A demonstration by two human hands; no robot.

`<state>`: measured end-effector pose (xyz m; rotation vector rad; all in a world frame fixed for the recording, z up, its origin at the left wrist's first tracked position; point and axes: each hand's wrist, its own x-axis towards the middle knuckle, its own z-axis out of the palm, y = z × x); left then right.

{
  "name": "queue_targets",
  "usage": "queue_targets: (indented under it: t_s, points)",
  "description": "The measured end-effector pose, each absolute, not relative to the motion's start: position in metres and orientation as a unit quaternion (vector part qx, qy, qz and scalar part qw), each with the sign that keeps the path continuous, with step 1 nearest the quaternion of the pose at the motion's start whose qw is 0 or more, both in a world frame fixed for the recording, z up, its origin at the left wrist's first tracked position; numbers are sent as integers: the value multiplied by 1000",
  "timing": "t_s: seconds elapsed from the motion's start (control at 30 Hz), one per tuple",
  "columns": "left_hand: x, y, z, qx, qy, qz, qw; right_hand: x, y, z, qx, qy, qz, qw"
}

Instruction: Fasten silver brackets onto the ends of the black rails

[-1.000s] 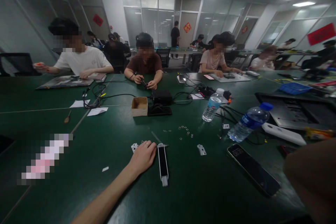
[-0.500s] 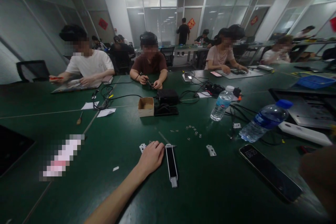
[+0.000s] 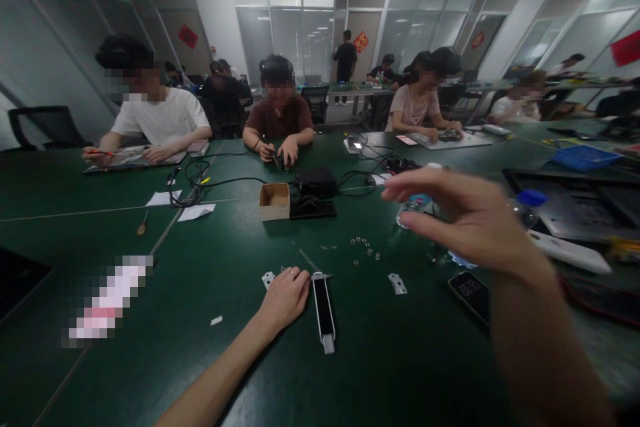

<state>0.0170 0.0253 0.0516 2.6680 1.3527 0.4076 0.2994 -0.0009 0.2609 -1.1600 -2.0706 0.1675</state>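
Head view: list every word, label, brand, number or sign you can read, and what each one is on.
No text reads clearly enough to quote.
Phone: clock-like digits, too blurred.
Clear bottle: label mostly hidden behind the right hand, unreadable.
Red door sign: gold marks, too small.
Red wall banner: nothing legible.

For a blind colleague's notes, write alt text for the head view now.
The wearer's open right hand hovers over a green table, partly hiding two bottles; the left hand rests beside a slim black device with a white frame. Small rings and a pale perforated plate lie to its right; people sit across the table.
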Motion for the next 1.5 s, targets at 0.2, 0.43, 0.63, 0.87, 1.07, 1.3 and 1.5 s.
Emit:
queue_targets:
  t_s: [0.2, 0.43, 0.63, 0.87, 1.07, 1.3, 1.5]
  points:
    - [16, 25, 53, 883, 446, 130, 67, 289, 71, 149, -583, -800, 117, 80]
    - [16, 24, 55, 880, 446, 141, 77, 294, 101, 94, -600, -792, 109, 23]
    - [15, 23, 56, 877, 455, 136, 74, 286, 102, 106, -595, -798, 86, 40]
    - [17, 20, 62, 877, 458, 128, 69, 241, 58, 91, -554, -790, 171, 197]
    - [17, 21, 59, 873, 462, 140, 72, 227, 31, 66, -511, -782, 227, 275]
    - [17, 23, 56, 878, 456, 134, 65, 238, 27, 63, -499, -761, 255, 327]
    - [18, 23, 59, 878, 452, 136, 78, 244, 27, 60, -489, -762, 293, 307]
